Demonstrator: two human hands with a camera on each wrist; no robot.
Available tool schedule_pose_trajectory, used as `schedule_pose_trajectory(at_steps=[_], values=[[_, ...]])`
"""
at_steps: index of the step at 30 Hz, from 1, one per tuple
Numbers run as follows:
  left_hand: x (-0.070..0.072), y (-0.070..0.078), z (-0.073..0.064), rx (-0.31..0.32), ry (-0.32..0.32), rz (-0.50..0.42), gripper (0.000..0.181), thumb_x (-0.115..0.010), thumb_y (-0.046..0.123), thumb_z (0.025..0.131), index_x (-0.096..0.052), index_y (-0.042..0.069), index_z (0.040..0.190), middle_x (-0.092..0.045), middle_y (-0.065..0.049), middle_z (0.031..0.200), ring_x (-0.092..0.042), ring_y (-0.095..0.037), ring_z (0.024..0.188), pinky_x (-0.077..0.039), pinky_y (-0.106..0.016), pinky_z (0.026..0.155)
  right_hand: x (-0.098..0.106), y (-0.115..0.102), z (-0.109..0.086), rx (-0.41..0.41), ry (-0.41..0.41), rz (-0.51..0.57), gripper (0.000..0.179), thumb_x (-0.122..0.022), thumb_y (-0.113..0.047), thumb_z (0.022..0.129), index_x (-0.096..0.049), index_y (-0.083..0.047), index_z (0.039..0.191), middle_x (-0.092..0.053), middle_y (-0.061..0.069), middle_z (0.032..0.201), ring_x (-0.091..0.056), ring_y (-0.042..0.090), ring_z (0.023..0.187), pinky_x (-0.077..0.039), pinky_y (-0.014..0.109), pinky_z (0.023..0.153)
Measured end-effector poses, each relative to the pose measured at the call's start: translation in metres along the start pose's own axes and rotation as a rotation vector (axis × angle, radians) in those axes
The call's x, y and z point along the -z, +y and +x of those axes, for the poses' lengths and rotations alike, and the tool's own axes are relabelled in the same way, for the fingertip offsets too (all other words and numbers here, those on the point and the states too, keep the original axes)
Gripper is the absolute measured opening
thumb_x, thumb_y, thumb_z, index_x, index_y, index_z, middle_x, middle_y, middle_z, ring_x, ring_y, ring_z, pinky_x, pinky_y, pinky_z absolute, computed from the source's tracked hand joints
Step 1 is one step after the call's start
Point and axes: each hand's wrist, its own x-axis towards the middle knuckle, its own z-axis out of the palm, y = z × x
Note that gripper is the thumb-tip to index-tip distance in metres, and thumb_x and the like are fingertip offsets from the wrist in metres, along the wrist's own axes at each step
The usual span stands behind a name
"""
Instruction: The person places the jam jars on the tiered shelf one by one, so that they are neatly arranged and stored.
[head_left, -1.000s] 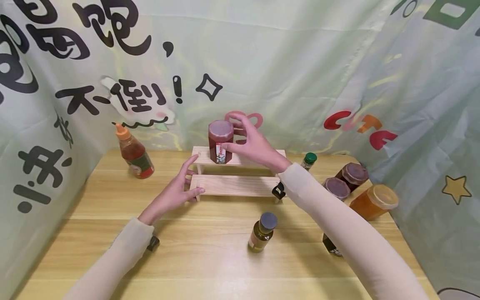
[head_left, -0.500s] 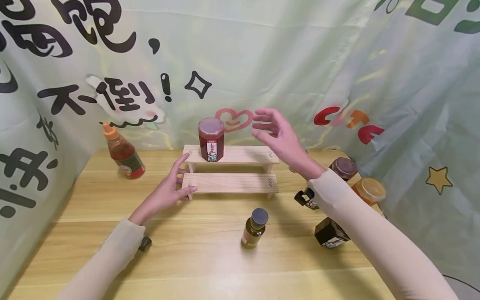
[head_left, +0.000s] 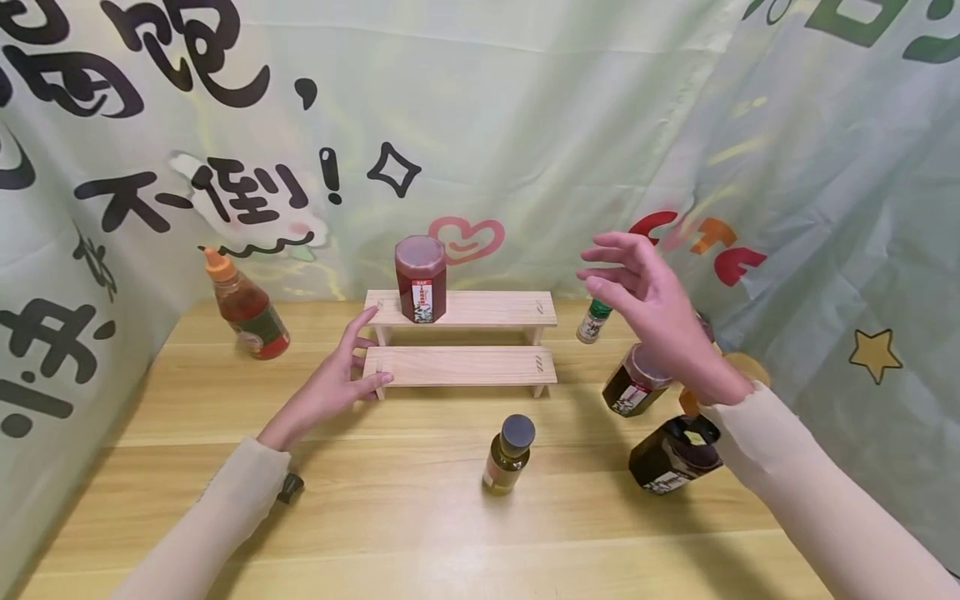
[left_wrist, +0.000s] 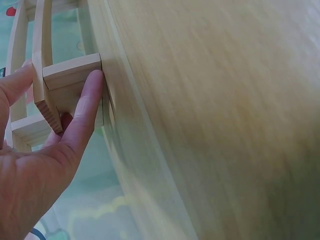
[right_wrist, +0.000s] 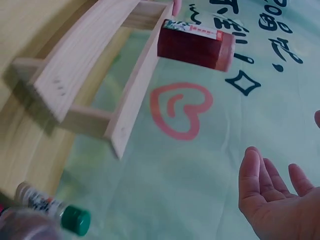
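Observation:
A two-step wooden rack [head_left: 465, 367] stands at the back of the table. On its upper step, toward the left end, sits a dark red hexagonal jar [head_left: 422, 279] with a pale lid and white label. My left hand [head_left: 337, 385] grips the rack's left end; in the left wrist view the lower step's end [left_wrist: 72, 70] lies between the thumb and fingers. My right hand [head_left: 648, 304], fingers loosely bent and holding nothing, hovers in the air right of the rack. Below it are a green-capped shaker bottle [head_left: 591, 323] and a dark jar [head_left: 632, 387].
Another dark jar [head_left: 663, 458] stands nearer on the right, and an orange jar [head_left: 752, 367] is mostly hidden by my right arm. A small dark-capped bottle [head_left: 506, 458] stands in front of the rack. At the back left is an orange-tipped squeeze bottle [head_left: 251, 308]; a printed curtain [head_left: 540, 150] hangs behind.
My right hand has let go of the red jar on the upper step and moved right, over the jars. The left hand stays on the rack. The view has shifted slightly.

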Motion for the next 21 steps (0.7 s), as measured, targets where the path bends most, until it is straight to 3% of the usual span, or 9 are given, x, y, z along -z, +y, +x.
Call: schedule_pose_trajectory(at_steps=[6, 12, 18, 21], values=[[0.0, -0.001, 0.003, 0.008, -0.002, 0.013, 0.111, -0.08, 0.004, 0.101, -0.01, 0.053, 0.172, -0.041, -0.03, 0.155, -0.064, -0.044, 0.109, -0.068, -0.045, 0.071, 0.02, 0.01, -0.029, -0.025, 0.024, -0.026, 0.05, -0.066, -0.021, 0.112, -0.048, -0.016, 0.158, -0.058, 0.005, 0.149, -0.063, 0.02, 0.132, -0.053, 0.021, 0.103], [0.0, -0.001, 0.002, 0.016, -0.007, 0.007, 0.112, -0.081, 0.006, 0.1, -0.009, 0.051, 0.173, -0.041, -0.03, 0.155, -0.065, -0.043, 0.109, -0.068, -0.045, 0.072, 0.033, 0.022, -0.059, 0.008, 0.046, -0.013, 0.047, -0.064, -0.005, 0.11, -0.05, -0.009, 0.154, -0.059, 0.01, 0.146, -0.065, 0.018, 0.129, -0.055, 0.019, 0.099], [0.002, -0.001, 0.001, 0.001, 0.009, 0.084, 0.111, -0.082, 0.008, 0.1, -0.009, 0.049, 0.173, -0.046, -0.03, 0.154, -0.065, -0.045, 0.111, -0.066, -0.045, 0.072, 0.045, 0.035, -0.089, 0.039, 0.048, -0.009, 0.047, -0.061, 0.003, 0.109, -0.051, -0.003, 0.154, -0.06, 0.013, 0.146, -0.065, 0.02, 0.129, -0.053, 0.018, 0.101], [0.002, -0.001, 0.0, 0.001, 0.01, 0.093, 0.111, -0.083, 0.009, 0.1, -0.009, 0.048, 0.174, -0.046, -0.03, 0.153, -0.066, -0.045, 0.112, -0.066, -0.047, 0.073, 0.051, 0.043, -0.105, 0.049, 0.037, 0.043, 0.048, -0.058, 0.008, 0.107, -0.05, 0.002, 0.154, -0.059, 0.016, 0.148, -0.063, 0.022, 0.131, -0.054, 0.019, 0.1]])
